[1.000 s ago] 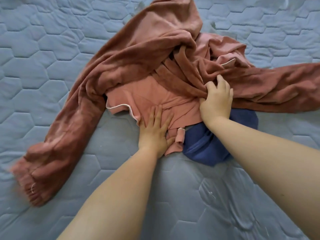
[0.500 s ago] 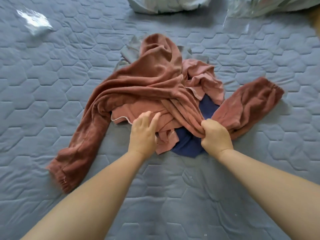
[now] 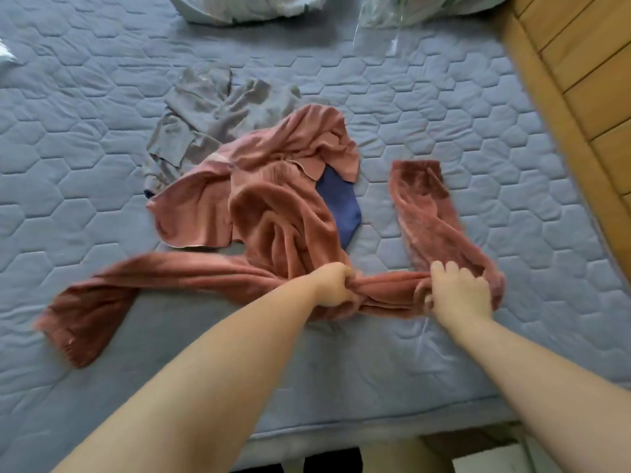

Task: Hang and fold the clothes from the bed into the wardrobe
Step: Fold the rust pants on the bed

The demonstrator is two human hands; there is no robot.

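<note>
Pulled toward the near edge of the bed (image 3: 444, 114) in the last half second, the rust fleece garment (image 3: 283, 227) now stretches between your two hands, where before it lay heaped over the other clothes. Your left hand (image 3: 336, 285) has left the pink top (image 3: 191, 213) and now grips a bunched waist of the fleece, its fingers curled tight round the cloth. Your right hand (image 3: 461, 295) holds the same garment just to the right, fingers (image 3: 444, 268) hooked over a fold and thumb tucked beneath it. One long leg of the fleece trails left across the quilted blue cover to a ribbed cuff, blurred with motion. A second leg runs up and away from your right hand and lies flat on the bed. A middle fold of the fleece rests on the pink top, which is spread out behind your left hand. A blue garment (image 3: 341, 206) shows between that top and the right leg, partly under both. A grey garment (image 3: 208, 107) lies crumpled farther back, touching the pink top's far edge. Pale pillows (image 3: 246, 8) sit along the bed's far end, and wooden boards (image 3: 580, 80) run down the right side.
</note>
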